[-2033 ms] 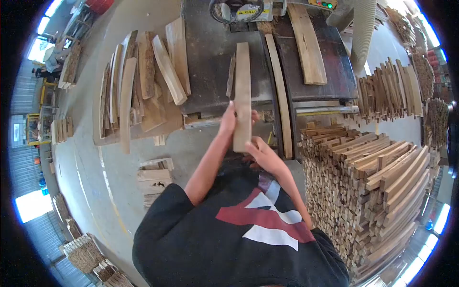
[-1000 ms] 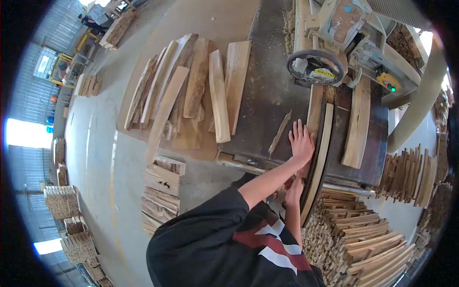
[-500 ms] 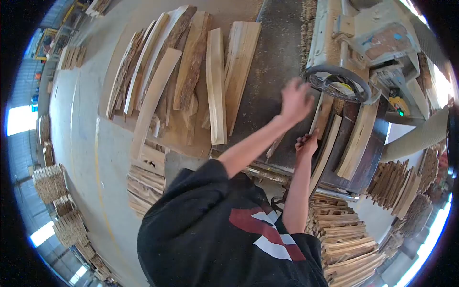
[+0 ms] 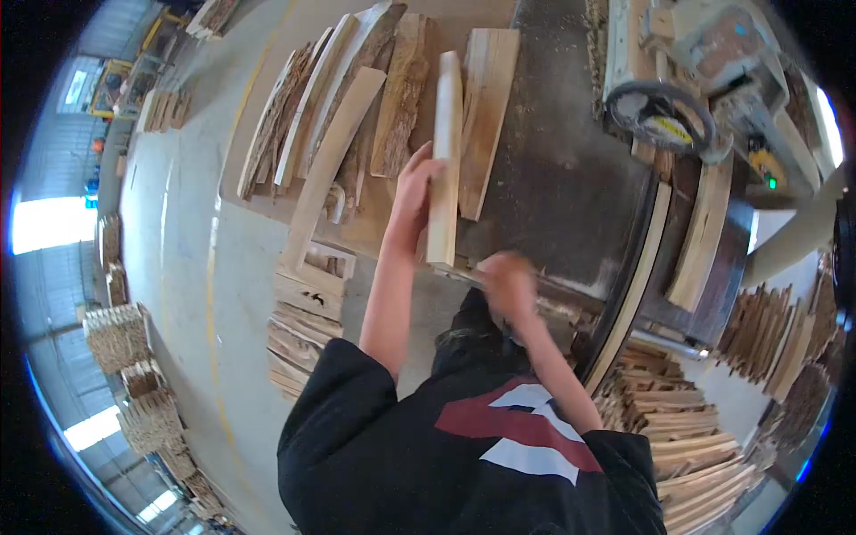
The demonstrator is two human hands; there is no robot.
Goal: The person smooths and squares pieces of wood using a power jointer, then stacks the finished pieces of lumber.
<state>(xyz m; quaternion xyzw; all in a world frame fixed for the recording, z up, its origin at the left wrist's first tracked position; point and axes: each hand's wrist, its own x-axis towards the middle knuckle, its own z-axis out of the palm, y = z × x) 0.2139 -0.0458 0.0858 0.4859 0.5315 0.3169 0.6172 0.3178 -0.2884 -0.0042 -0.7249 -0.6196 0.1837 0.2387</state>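
Observation:
My left hand [image 4: 415,196] is wrapped round the near side of a pale wooden board [image 4: 444,192], which points away from me with its close end at the table's front edge. Just right of that end is my right hand [image 4: 510,287], smeared by motion, so its fingers do not show clearly. Beside the held board lies another wide board [image 4: 490,107]. To the left are a bark-edged board [image 4: 406,98] and a long curved board [image 4: 334,160], among several rough pieces.
A machine with a black handwheel [image 4: 662,118] stands over the dark metal table [image 4: 571,178] at right. A narrow strip [image 4: 637,276] lies along a fence, with a thick board [image 4: 704,232] beyond it. Stacked wood [image 4: 687,428] sits at lower right.
My left hand has moved left from above the dark table and taken hold of the board. My right hand has left the strip by the machine and come left. The view has shifted.

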